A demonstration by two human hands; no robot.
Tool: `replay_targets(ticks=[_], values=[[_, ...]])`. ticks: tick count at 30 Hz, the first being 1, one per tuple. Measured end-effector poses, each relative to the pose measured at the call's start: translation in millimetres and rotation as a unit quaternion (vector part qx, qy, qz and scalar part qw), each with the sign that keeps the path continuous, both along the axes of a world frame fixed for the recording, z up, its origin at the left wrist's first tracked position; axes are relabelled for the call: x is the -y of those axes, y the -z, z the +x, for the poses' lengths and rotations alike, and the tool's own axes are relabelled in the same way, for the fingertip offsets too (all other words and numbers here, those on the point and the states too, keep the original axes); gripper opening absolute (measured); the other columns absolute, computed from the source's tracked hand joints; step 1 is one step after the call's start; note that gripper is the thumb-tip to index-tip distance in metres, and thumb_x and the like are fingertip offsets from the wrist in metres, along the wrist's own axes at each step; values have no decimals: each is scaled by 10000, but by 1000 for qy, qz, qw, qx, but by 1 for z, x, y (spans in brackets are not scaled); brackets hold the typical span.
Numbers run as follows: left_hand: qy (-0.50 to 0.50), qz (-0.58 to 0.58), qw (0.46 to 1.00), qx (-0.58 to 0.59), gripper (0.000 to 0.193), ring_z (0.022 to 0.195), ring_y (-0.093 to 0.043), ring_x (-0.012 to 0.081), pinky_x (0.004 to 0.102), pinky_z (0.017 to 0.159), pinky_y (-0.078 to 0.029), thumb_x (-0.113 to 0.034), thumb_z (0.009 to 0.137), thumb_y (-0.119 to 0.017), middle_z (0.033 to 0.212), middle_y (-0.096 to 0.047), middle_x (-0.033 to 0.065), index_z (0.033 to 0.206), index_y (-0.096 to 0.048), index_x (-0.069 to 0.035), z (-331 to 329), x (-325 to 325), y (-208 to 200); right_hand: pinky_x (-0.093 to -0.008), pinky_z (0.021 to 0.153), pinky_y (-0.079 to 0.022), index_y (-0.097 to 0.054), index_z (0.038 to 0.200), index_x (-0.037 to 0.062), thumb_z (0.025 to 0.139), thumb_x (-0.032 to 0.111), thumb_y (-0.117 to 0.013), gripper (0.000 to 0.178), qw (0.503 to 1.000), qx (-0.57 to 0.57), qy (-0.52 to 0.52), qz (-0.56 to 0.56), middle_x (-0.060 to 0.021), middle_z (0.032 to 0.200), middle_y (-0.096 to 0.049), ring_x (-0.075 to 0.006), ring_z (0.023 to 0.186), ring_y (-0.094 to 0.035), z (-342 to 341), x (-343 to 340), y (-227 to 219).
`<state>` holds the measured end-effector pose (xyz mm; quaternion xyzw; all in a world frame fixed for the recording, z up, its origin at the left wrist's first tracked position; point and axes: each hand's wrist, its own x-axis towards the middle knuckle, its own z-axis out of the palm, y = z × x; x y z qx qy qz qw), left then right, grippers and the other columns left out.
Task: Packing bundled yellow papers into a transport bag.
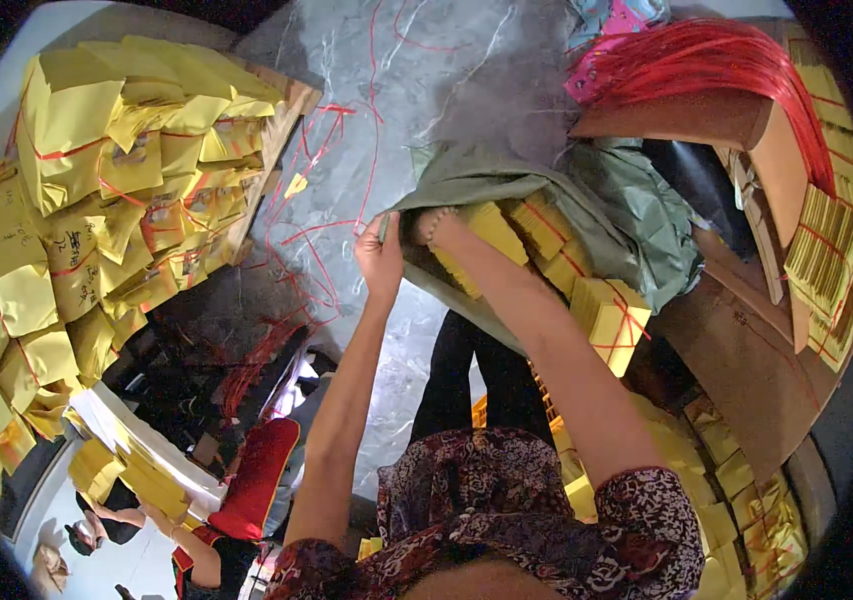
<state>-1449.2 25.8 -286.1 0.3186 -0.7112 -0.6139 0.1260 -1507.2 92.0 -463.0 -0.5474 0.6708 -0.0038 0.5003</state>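
Note:
A grey-green woven sack lies gaping in front of me, with several yellow paper bundles inside, some tied with red string. My left hand pinches the left edge of the sack's mouth. Inside the opening, close to that same edge, my right hand is closed with its fingers curled. What its fingertips grip is hidden. One yellow bundle with crossed red string rests at the near right side of the sack's mouth, beside my right forearm.
Tall stacks of yellow bundles stand on the left. Loose red string trails over the grey marbled floor. Red strands hang over brown cardboard at the right. Other people's hands work at lower left by yellow paper.

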Motion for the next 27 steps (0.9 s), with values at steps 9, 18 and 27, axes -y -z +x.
replay_targets(ticks=[9, 18, 27], values=[[-15, 89, 996, 9, 146, 709, -486, 32, 204, 648, -422, -96, 884, -549, 757, -593, -40, 883, -643, 15, 2, -2, 7, -467, 933, -352, -620, 1024, 46, 834, 299, -456, 357, 975, -17, 207, -76, -166, 1205, -531, -306, 1129, -482, -18, -15, -91], [-44, 128, 991, 0, 209, 648, -439, 11, 187, 576, -372, -158, 910, -527, 714, -556, -64, 829, -648, -8, -3, -4, -6, -425, 946, -369, -483, 1195, -6, 853, 406, -447, 536, 823, -109, 556, -38, -197, 1239, -491, -339, 1132, -473, -40, -120, -147], [-66, 79, 994, 18, 244, 602, -398, 19, 198, 543, -349, -187, 911, -530, 636, -509, -71, 770, -629, -14, 0, -2, 11, -410, 1042, -269, -409, 1302, 109, 817, 565, -465, 669, 831, 131, 534, -81, -132, 1347, -403, -298, 1218, -385, -55, -110, -50]])
